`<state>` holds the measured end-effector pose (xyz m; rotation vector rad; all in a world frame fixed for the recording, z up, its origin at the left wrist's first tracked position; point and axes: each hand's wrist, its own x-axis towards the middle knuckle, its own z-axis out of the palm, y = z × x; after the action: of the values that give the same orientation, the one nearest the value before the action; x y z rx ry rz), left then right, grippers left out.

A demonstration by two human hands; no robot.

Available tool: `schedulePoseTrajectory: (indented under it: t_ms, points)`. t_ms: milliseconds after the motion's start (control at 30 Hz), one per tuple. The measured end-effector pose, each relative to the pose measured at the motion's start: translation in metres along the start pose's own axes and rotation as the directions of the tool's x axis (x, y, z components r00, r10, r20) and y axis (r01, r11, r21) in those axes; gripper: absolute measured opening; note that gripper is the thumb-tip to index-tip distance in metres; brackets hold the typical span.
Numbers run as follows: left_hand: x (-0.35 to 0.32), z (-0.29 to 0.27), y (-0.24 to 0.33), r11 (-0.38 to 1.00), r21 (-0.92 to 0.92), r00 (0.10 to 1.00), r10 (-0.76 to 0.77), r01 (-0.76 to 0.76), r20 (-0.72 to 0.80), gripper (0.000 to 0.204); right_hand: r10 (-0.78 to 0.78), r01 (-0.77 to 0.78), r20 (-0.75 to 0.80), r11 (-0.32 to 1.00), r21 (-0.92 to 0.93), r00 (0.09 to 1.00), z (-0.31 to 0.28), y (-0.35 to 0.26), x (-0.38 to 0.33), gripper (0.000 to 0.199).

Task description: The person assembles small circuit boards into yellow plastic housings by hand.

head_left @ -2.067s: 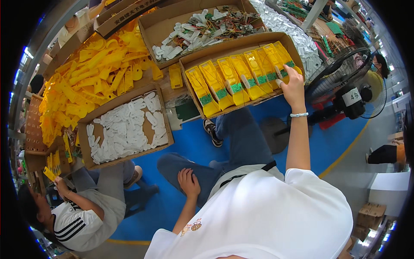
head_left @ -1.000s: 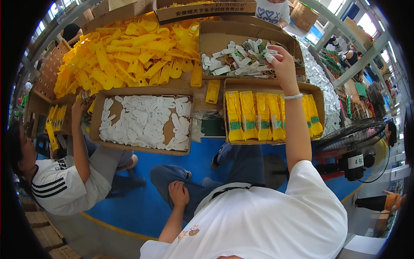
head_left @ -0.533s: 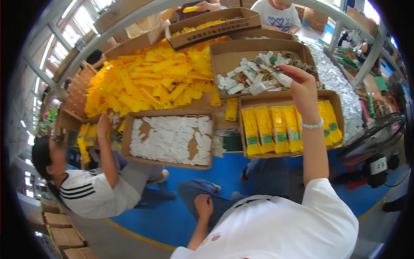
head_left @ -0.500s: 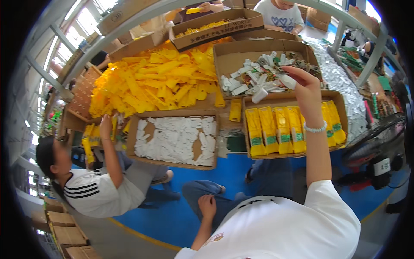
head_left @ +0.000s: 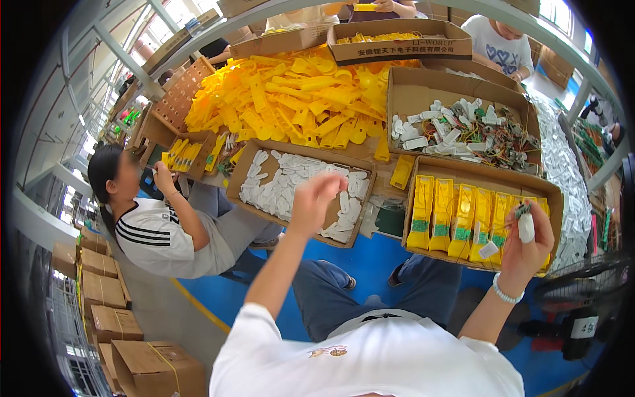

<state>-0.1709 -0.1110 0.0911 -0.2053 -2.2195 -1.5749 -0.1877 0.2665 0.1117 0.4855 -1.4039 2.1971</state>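
My right hand is closed on a white plastic piece with a small green circuit board at its top. It is in front of the right end of a row of yellow casings in a cardboard box. A small white block shows left of the hand; whether a wire joins it to the held piece, I cannot tell. My left hand is raised over a shallow box of white plastic parts. Motion smears its fingers, so their grip is unclear.
Behind lie a heap of yellow plastic pieces and a box of white blocks with wired boards. A person sits at the left, handling yellow casings. A black fan stands at the right. Cartons are stacked lower left.
My right hand has come back from the box of wired boards toward me, bringing the white piece. My left hand has risen from my lap to above the white parts. The view has shifted.
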Motion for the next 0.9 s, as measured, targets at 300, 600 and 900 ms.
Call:
schedulePoseTrajectory:
  t_ms: [300,600,900]
  points:
    - [0.217,0.032,-0.138,0.883,-0.144,0.889,-0.455,0.446,-0.041,0.052,0.019,-0.049,-0.2,0.988,-0.147,0.98,-0.018,-0.041,-0.024,0.019]
    - [0.217,0.022,-0.131,0.908,-0.096,0.859,-0.417,0.408,-0.296,0.031,0.085,-0.128,-0.2,0.968,-0.214,0.976,-0.044,-0.062,-0.04,0.018]
    - [0.085,-0.058,-0.018,0.861,0.504,0.992,0.114,-0.071,-0.054,0.019,0.224,-0.219,0.055,0.972,-0.09,0.973,-0.005,-0.033,-0.034,0.019]
